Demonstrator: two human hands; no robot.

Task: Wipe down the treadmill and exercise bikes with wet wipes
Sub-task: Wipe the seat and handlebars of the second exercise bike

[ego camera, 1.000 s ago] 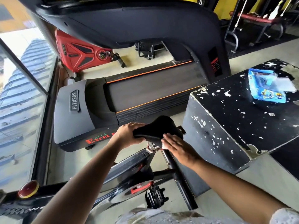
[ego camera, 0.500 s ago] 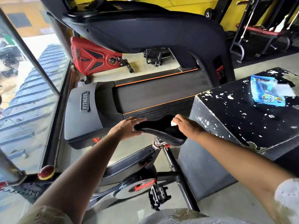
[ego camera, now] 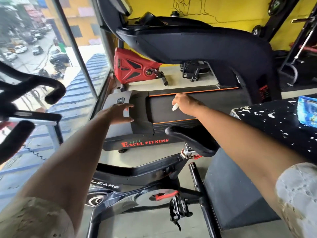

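Observation:
A black exercise bike (ego camera: 137, 170) stands below me, its black saddle (ego camera: 192, 140) free of both hands and its handlebar (ego camera: 30, 93) at the left. Beyond it lies the treadmill (ego camera: 193, 107) with orange-edged belt and grey end cover. My left hand (ego camera: 120, 111) is raised above the saddle with fingers spread and holds nothing. My right hand (ego camera: 185, 102) is lifted in front of the treadmill belt and pinches a small white wet wipe (ego camera: 175, 106). A blue pack of wipes (ego camera: 307, 109) lies on the black box at the right.
A chipped black box (ego camera: 267, 127) stands right of the bike. A red exercise bike (ego camera: 133, 69) sits beyond the treadmill by the window (ego camera: 51, 48). Weight racks (ego camera: 298, 54) line the yellow wall at the back right.
Both hands have come off the saddle and risen forward. My left hand let go of the saddle nose and opened; my right hand lifted with the wipe. The view tilted up.

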